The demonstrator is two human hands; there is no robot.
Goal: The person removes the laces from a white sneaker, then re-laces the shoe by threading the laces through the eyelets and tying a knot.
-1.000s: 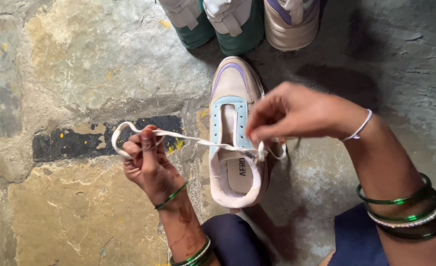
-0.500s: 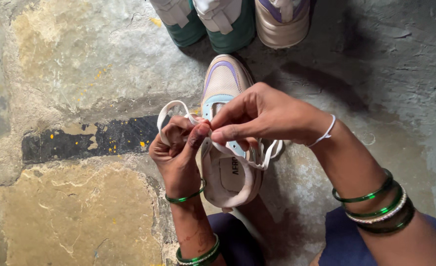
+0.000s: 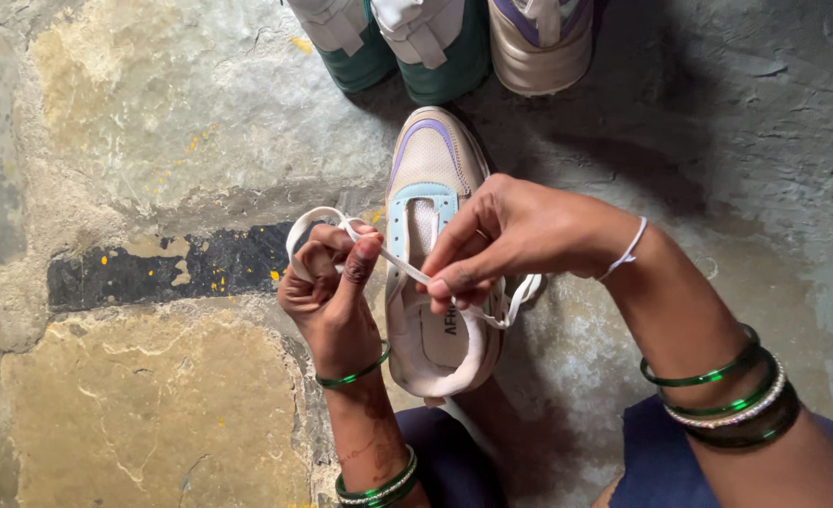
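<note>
- A beige sneaker (image 3: 432, 169) with a lilac toe band and pale blue eyelet panel stands on the stone floor (image 3: 153, 395) at the centre of the frame, toe toward the top, its open collar toward the bottom.
- The left hand (image 3: 327, 301), left of the sneaker, has its grip closed on a white shoelace (image 3: 315, 218), which loops over the fingers and runs taut to the right across the shoe's opening.
- The right hand (image 3: 501, 235) lies over the middle of the sneaker, its thumb and fingertips in a narrow grip pinching the same lace just above the tongue; a slack loop of lace hangs at the shoe's right side.
- Green bangles (image 3: 717, 386) ring both forearms; a thin white band sits at the right wrist.
- Three more shoes (image 3: 435, 38), two green-soled and one beige, line the top edge of the frame.
</note>
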